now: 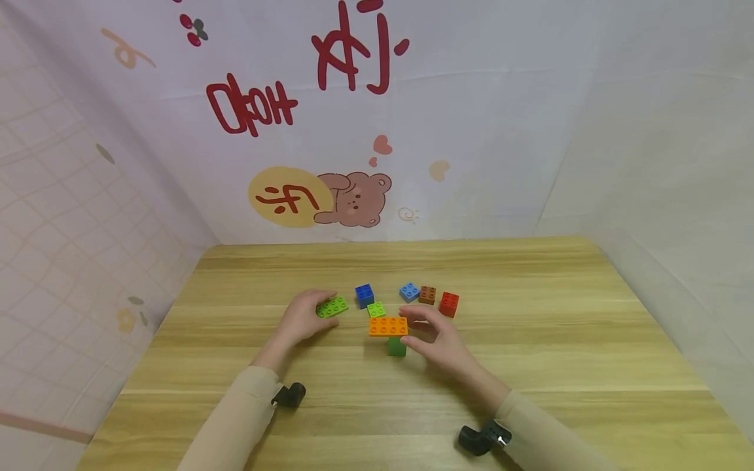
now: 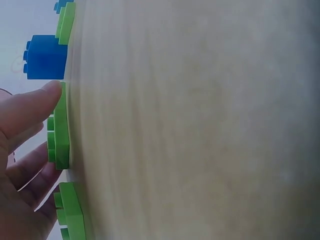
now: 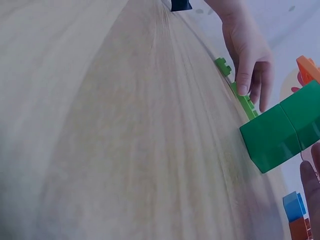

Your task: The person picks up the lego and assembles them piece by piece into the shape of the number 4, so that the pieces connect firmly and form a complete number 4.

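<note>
My left hand (image 1: pixel 306 316) bends over a light green plate brick (image 1: pixel 333 307), thumb at its near side and fingers at its far side. A second light green brick (image 2: pixel 73 212) lies by the palm in the left wrist view, hidden under the hand in the head view. My right hand (image 1: pixel 438 337) holds the right end of a small stack between thumb and index finger. This stack is an orange plate brick (image 1: pixel 387 326) atop dark green bricks (image 3: pixel 282 127), overhanging to the left. The right wrist view cuts off most of that hand.
Between and behind the hands lie a dark blue brick (image 1: pixel 364 296), a small light green brick (image 1: pixel 376 309), a light blue brick (image 1: pixel 409 292), a brown brick (image 1: pixel 427 295) and a red brick (image 1: pixel 449 304). A printed cloth wall (image 1: pixel 471 118) rises behind the wooden table (image 1: pixel 365 418).
</note>
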The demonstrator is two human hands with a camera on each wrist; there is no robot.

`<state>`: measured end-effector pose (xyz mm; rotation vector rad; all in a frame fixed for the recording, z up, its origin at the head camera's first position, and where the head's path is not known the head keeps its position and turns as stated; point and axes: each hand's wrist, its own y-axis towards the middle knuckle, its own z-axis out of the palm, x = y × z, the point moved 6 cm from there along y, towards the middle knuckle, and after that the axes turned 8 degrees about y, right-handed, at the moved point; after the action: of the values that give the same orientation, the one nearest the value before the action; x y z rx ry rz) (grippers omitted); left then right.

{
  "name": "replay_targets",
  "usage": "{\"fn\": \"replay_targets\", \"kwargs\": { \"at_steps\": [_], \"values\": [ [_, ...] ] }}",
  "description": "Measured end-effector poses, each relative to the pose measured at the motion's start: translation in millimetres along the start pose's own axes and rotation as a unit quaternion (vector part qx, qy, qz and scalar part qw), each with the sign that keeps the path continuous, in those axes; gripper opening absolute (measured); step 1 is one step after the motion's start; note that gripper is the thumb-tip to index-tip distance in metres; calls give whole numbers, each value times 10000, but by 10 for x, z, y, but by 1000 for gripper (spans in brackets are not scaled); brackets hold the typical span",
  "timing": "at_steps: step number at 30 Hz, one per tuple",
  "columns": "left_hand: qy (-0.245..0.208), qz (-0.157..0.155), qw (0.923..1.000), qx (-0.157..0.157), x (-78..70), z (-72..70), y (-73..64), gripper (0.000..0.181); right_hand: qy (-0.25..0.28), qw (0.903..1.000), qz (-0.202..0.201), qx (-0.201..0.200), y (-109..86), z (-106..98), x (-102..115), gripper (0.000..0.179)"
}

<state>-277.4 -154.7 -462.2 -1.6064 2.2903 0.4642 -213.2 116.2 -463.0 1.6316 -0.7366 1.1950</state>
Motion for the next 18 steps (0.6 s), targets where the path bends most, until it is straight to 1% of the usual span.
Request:
{"fn": "replay_targets", "kwargs": {
  "at_steps": [4,7,13,18],
  "values": [
    [48,65,10000,-55,-8,-10,5,58,23,10000,-94,4,2,1,-6,43],
    [36,98,9999,-87,-9,-16,6,56,-5,10000,-71,-33,3,-2,-11,38],
    [-5,63,9999,-116,14,-5,16,55,-64,9997,191,-134,-3,-2,-42,34],
    [-78,71,9998,-164,22,6,22,53,14,9993,309,-190,-4,6,-53,34]
  ]
}}
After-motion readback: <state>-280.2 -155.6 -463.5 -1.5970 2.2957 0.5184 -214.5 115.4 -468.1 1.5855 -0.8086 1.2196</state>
